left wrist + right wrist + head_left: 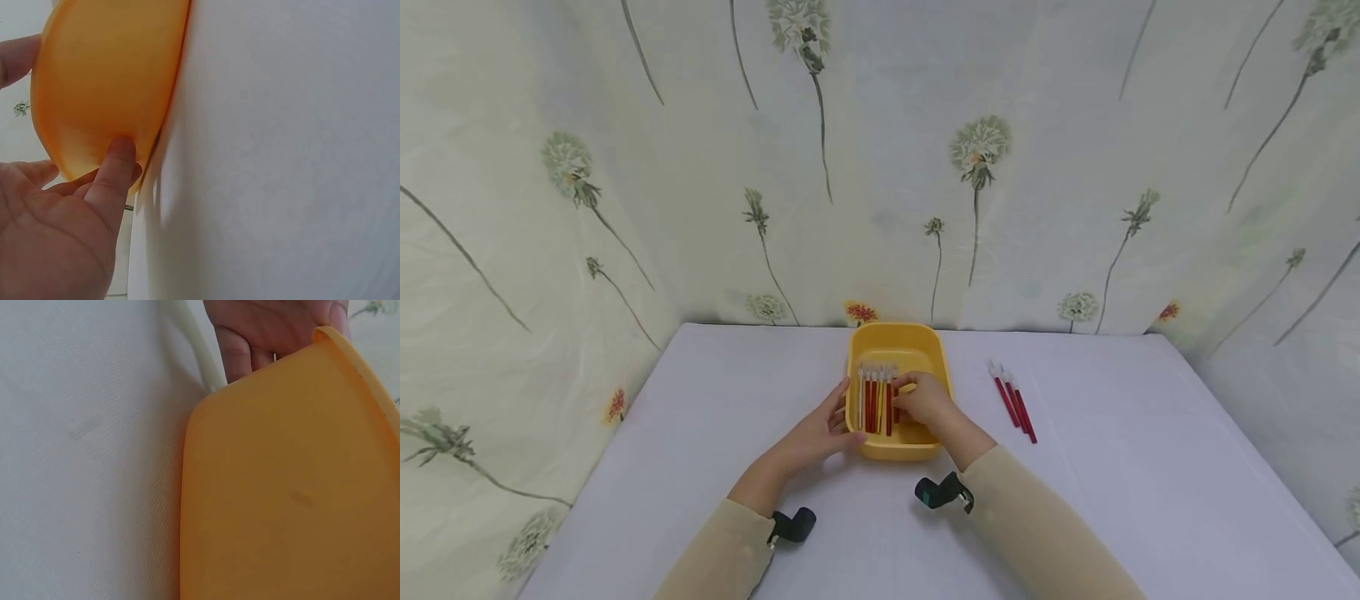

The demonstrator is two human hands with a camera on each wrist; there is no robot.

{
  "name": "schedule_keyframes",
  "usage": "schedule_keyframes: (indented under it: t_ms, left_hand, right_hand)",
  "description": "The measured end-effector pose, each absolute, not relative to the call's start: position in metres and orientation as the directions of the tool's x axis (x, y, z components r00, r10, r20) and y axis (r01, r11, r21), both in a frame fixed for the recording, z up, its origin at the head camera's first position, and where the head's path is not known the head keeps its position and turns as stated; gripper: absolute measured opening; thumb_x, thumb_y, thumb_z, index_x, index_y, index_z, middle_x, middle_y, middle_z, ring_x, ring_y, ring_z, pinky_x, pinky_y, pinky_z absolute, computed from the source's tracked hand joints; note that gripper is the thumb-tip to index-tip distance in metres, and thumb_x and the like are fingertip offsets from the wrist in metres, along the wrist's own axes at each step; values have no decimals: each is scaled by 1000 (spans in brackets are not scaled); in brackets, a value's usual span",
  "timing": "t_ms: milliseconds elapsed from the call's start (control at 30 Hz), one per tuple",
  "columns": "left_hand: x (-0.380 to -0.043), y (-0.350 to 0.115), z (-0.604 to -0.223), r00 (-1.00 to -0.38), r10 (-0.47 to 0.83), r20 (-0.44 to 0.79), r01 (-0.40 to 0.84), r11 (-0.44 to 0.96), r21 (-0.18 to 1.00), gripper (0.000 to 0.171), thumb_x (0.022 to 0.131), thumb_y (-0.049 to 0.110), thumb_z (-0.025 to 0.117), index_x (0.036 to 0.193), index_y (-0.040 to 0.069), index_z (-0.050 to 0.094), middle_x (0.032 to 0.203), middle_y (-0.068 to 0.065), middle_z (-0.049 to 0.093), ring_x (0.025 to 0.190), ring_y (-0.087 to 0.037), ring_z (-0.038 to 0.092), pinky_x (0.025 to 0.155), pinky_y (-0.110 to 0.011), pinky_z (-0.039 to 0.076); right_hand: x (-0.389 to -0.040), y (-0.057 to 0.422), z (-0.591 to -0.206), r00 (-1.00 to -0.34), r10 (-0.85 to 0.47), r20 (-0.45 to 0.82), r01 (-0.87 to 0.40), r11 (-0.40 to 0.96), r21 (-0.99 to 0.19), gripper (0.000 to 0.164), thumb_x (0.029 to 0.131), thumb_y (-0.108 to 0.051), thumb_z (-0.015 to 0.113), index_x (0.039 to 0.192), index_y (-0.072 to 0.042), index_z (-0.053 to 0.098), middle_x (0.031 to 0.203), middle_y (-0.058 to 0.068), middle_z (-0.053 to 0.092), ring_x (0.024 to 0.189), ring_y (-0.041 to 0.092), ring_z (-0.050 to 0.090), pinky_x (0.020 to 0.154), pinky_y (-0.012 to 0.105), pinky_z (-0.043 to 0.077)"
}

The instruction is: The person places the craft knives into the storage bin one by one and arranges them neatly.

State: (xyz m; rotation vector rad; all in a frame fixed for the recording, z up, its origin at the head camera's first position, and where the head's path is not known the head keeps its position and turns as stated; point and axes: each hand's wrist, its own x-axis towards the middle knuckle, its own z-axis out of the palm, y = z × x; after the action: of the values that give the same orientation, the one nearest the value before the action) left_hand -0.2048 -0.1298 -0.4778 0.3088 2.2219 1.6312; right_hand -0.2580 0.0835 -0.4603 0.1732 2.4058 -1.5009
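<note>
Left hand (pixel 820 431): loosely spread against left side of yellow tray (pixel 899 452). Right hand (pixel 925 400): half-curled inside tray at rightmost red brush (pixel 897 412) (pinching or just touching, can't tell), beside brush row (pixel 873 402). More brushes (pixel 1026 417) on white table (pixel 1097 467), right.

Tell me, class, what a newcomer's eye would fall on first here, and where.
Probably the bright yellow tray mid-table, with the left hand at its left side and the right hand inside, beside a row of slim sticks, mostly red. Next, perhaps, the loose red sticks on the table right of the tray. Large dandelion prints on the backdrop also stand out.
</note>
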Motion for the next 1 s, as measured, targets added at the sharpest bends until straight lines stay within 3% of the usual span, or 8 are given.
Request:
schedule_keyframes:
  t_ms: [567, 733, 1000]
  left_hand:
    - [-206, -129, -476, -908, 390, -157, -35, 303, 952, 99, 90, 30, 77, 163, 25, 9, 162, -12, 30, 146, -28, 35, 117, -43, 32]
    - [-206, -129, -477, -910, 384, -159, -33, 314, 949, 99, 90, 31, 77, 163, 26, 10, 162, -11, 30, 146, -28, 35, 117, -44, 32]
    - [-206, -129, -477, -911, 383, -154, -31, 308, 951, 101, 89, 32, 78, 163, 25, 10, 162, -12, 30, 146, -28, 35, 117, -44, 31]
  right_hand:
    - [-255, 83, -457, -959, -63, -277, 217, 466, -858, 24, 94, 0, 63, 118, 0, 62, 84, 10, 58, 69, 17, 57, 59, 25, 52]
    - [-251, 84, -451, -972, -64, -225, 163, 509, -846, 20, 95, -4, 65, 115, -3, 64, 91, 10, 58, 75, 21, 59, 61, 24, 48]
    - [-244, 92, -431, -984, -88, -154, 89, 504, -859, 24, 96, -11, 66, 120, -6, 66, 109, 11, 62, 94, 24, 63, 81, 33, 58]
